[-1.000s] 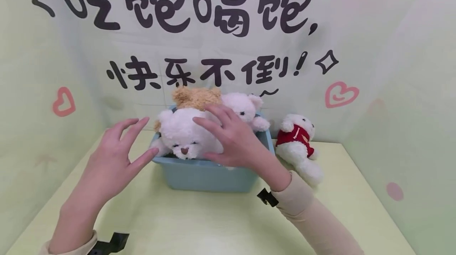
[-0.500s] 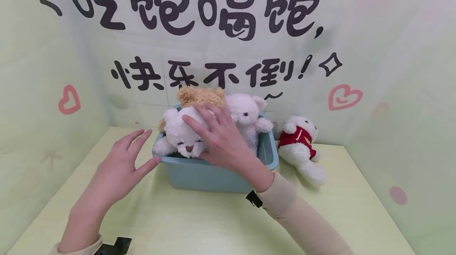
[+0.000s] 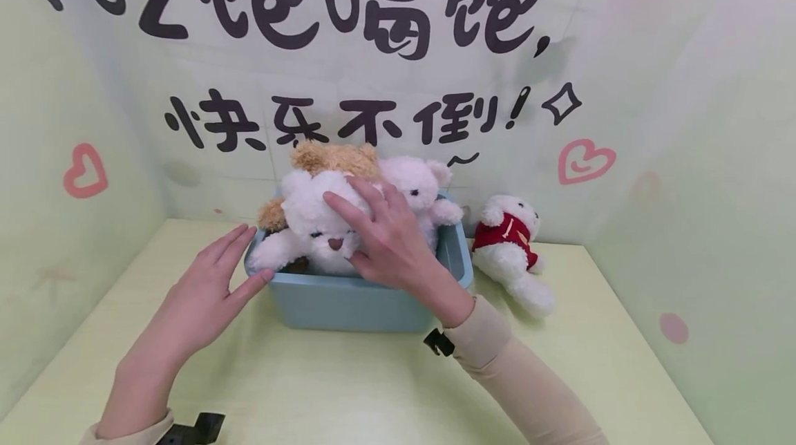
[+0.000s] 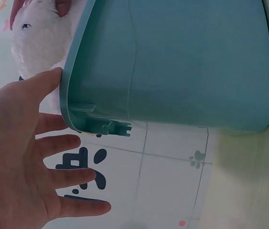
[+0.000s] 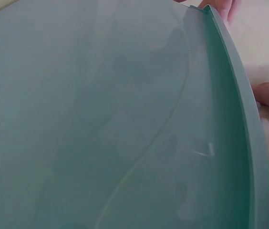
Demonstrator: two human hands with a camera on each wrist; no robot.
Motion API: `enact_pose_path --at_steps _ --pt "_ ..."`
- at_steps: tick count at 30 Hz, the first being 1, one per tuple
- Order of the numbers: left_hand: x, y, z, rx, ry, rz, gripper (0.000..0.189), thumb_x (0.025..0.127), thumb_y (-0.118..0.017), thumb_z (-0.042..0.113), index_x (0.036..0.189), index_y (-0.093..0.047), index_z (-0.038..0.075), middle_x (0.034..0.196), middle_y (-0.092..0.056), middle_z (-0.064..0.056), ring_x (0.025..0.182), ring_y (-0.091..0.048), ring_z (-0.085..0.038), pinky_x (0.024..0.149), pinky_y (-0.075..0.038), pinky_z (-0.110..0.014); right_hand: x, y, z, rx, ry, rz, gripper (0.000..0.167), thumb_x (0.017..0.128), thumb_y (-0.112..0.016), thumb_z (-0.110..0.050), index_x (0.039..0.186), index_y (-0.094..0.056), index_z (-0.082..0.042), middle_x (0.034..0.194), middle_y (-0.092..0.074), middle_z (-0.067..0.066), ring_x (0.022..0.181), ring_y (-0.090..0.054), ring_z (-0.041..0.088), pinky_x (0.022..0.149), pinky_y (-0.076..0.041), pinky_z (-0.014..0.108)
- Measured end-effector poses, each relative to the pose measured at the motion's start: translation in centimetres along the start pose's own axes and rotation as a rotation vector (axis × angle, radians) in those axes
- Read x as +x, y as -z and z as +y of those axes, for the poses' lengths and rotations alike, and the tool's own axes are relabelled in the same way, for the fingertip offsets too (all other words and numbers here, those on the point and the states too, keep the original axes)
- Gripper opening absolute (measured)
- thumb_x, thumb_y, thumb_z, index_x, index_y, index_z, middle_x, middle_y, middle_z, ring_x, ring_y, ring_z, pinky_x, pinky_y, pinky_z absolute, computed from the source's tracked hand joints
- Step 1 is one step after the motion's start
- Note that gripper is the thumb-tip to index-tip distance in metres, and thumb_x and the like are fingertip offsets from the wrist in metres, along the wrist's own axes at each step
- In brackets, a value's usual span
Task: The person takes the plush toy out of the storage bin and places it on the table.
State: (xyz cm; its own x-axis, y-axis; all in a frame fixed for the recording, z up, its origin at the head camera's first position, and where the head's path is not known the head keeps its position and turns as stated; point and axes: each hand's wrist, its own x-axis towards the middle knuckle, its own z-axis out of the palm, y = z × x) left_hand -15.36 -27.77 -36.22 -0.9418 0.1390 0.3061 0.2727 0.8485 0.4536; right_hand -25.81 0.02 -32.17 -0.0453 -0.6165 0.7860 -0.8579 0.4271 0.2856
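A blue plastic bin [image 3: 354, 305] on the table holds several plush bears. In front sits a white teddy bear [image 3: 305, 213] with a brown nose, one arm lying at the bin's left rim. My right hand [image 3: 394, 248] grips this bear's head from the right, fingers over the top and thumb beside the muzzle. At the bin's front left corner is my left hand [image 3: 193, 303], its thumb at the rim and its fingers straight and spread along the outside, as the left wrist view shows. Behind are a tan bear [image 3: 336, 157] and a pale pinkish bear [image 3: 410, 179].
A white plush toy in a red top [image 3: 510, 234] lies on the table [image 3: 323, 390] to the right of the bin. Behind stands a pale printed backdrop [image 3: 628, 92] with large dark characters, and similar side panels flank the table.
My right hand has moved left onto the white bear's head, and the bear sits further back from the front rim. My left hand stays near the corner, its fingers closer to the bin.
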Motion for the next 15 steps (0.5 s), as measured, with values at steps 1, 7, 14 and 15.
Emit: enact_pose_path --at_steps 1,7,14,15 --pt "0.0 0.0 0.1 0.008 0.008 -0.008 0.077 0.104 -0.057 0.047 0.159 -0.032 0.000 0.162 -0.029 -0.025 0.144 -0.028 -0.052 0.104 -0.031 -0.074 0.0 0.1 0.0 0.003 0.002 0.011 0.068 0.076 -0.071 -0.016 0.141 -0.051 -0.009 0.137 -0.053 0.025 0.116 -0.056 0.039 0.094 -0.047 0.048" --pt "-0.2 0.3 0.6 0.030 0.041 -0.058 0.076 0.105 -0.053 0.050 0.157 -0.035 -0.002 0.164 -0.028 -0.022 0.143 -0.029 -0.054 0.104 -0.030 -0.075 0.5 0.7 0.2 0.032 0.001 0.086 0.064 0.079 -0.073 -0.013 0.139 -0.052 -0.009 0.135 -0.055 0.025 0.121 -0.055 0.038 0.100 -0.045 0.048" --pt "-0.4 0.1 1.2 0.043 0.047 -0.089 0.076 0.107 -0.050 0.051 0.157 -0.034 -0.004 0.162 -0.031 -0.025 0.141 -0.032 -0.055 0.106 -0.030 -0.074 1.0 3.6 1.9 0.106 -0.060 0.219 0.069 0.072 -0.073 -0.002 0.136 -0.050 -0.007 0.135 -0.051 0.029 0.115 -0.052 0.044 0.099 -0.045 0.051" --pt "-0.5 0.1 1.2 0.042 0.051 -0.092 0.076 0.107 -0.049 0.051 0.158 -0.033 -0.004 0.162 -0.031 -0.024 0.141 -0.031 -0.055 0.106 -0.030 -0.075 1.0 4.1 2.2 0.122 -0.072 0.230 0.069 0.072 -0.073 0.000 0.136 -0.049 -0.007 0.135 -0.050 0.030 0.115 -0.050 0.044 0.097 -0.045 0.052"
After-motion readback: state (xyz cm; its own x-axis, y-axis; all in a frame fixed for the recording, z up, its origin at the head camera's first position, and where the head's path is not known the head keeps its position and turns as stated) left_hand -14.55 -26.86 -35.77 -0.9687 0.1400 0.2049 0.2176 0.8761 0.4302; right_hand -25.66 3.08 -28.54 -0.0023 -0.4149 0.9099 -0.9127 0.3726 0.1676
